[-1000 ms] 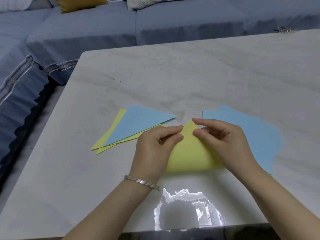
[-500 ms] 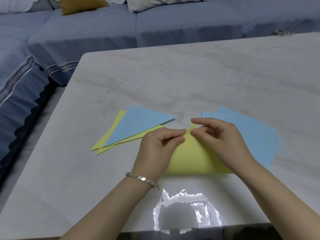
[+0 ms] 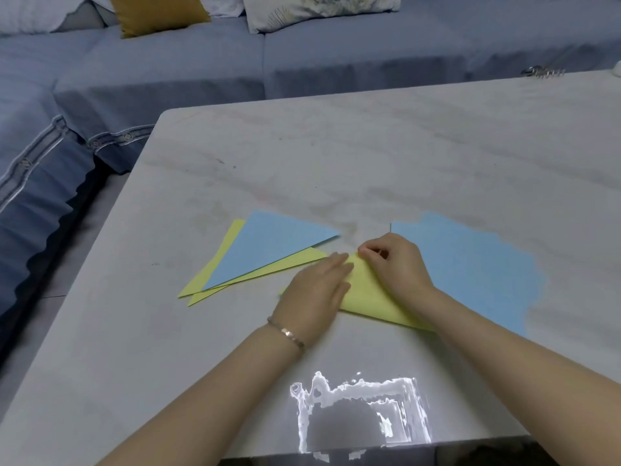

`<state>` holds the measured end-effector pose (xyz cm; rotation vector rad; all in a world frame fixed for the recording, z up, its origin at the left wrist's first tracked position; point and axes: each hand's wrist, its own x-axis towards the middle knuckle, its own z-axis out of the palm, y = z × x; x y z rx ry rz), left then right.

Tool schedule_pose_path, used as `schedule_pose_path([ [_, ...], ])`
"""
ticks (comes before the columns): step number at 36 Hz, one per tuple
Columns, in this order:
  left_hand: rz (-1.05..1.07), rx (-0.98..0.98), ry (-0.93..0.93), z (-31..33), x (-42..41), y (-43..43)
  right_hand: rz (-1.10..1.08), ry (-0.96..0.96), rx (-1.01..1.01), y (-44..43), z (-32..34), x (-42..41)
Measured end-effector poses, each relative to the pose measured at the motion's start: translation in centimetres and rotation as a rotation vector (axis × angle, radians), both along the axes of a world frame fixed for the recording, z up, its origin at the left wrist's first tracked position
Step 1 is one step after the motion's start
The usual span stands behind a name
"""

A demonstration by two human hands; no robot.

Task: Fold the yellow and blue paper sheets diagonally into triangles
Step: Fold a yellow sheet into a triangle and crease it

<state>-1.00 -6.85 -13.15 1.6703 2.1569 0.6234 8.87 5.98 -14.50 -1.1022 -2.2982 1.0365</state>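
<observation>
A yellow sheet (image 3: 368,295) lies folded over on the marble table, its point facing away from me. My left hand (image 3: 317,290) lies flat on its left side with straight fingers pressing it down. My right hand (image 3: 395,264) pinches the sheet's far corner with curled fingers. To the left lies a pile of folded triangles, a blue triangle (image 3: 268,247) on top of yellow triangles (image 3: 215,277). To the right, flat blue sheets (image 3: 477,267) lie stacked, partly under my right wrist.
The white marble table (image 3: 336,163) ends in an edge at the left and near me, with a bright reflection (image 3: 359,412) by the near edge. A blue sofa (image 3: 302,55) with cushions stands beyond it. A metal object (image 3: 541,73) sits at the far right edge.
My left hand let go of the yellow corner, opened and now lies flat on the sheet. The fold has flattened onto the table. My right hand still pinches the corner.
</observation>
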Motion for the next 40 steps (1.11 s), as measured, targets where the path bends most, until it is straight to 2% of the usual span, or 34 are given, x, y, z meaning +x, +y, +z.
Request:
schedule_pose_path([
  [5, -0.278, -0.167, 0.146, -1.8, 1.2, -1.7, 0.023, -0.043, 0.071, -0.3, -1.1, 0.3],
  [10, -0.317, -0.12, 0.181, -2.8, 1.6, -3.0, 0.01, -0.039, 0.108, -0.5, -1.6, 0.3],
  [14, -0.353, -0.212, 0.286, -2.3, 1.0, -3.9, 0.019, -0.034, 0.117, -0.5, -1.7, 0.3],
  [16, -0.329, -0.229, 0.367, -2.3, 0.6, -4.7, 0.02, -0.04, 0.12, -0.5, -1.7, 0.3],
  [24, -0.142, -0.214, 0.434, -2.9, -2.4, -8.6, 0.022, -0.051, 0.125, -0.4, -1.9, 0.4],
  [30, 0.064, -0.139, 0.425, -2.7, -3.5, -10.8, 0.02, -0.05, 0.144, -0.5, -2.0, 0.4],
  [32, 0.19, -0.1, 0.415, -2.3, -2.7, -10.3, 0.015, -0.047, 0.15, -0.5, -2.0, 0.4],
  [35, 0.37, -0.002, 0.318, -1.6, -1.6, -8.6, 0.011, -0.045, 0.16, -0.5, -2.0, 0.3],
  [37, 0.344, 0.077, 0.247, -1.1, -0.9, -7.1, 0.008, -0.042, 0.162, -0.5, -2.0, 0.3],
  [40, 0.14, 0.075, 0.23, -0.8, 0.4, -4.8, 0.006, -0.041, 0.17, -0.4, -2.1, 0.2],
])
